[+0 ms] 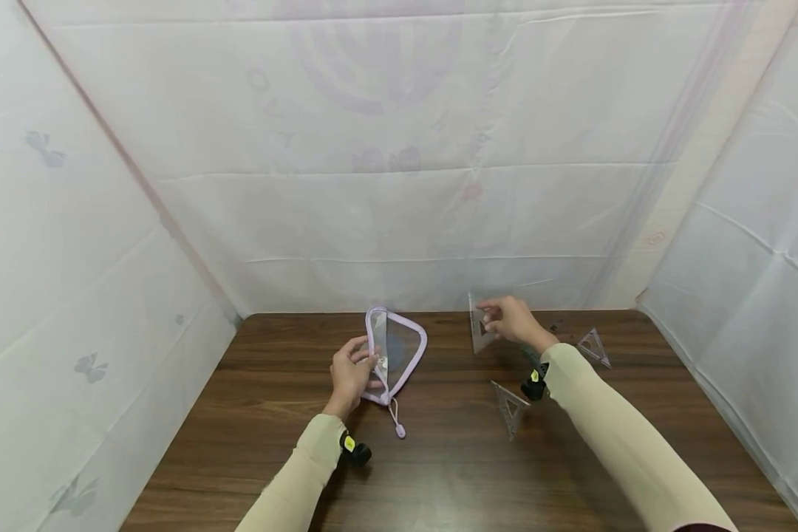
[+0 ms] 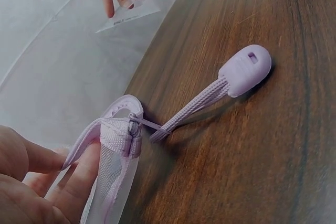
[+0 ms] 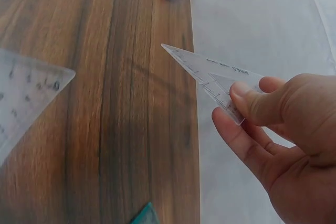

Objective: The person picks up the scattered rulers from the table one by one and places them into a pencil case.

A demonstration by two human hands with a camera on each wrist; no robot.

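Observation:
My left hand (image 1: 351,372) grips the left edge of a mesh zip pouch (image 1: 420,347) with lilac trim, raised up off its side. In the left wrist view the thumb and fingers pinch its lilac edge, near the zip end (image 2: 122,132). From that end a braided cord with a lilac pull tab (image 2: 247,71) trails over the table. To the pouch's right, my right hand (image 1: 513,322) pinches a clear set square (image 3: 194,66) between thumb and fingers, above the table's back edge. The set square's far corner is hidden behind the fingers.
Two more clear set squares lie on the brown wooden table: one nearer the front (image 1: 505,406), one farther right (image 1: 595,355). A teal piece (image 3: 146,216) lies close to the right wrist. Pale sheeting (image 1: 399,222) hangs behind the table and along both sides.

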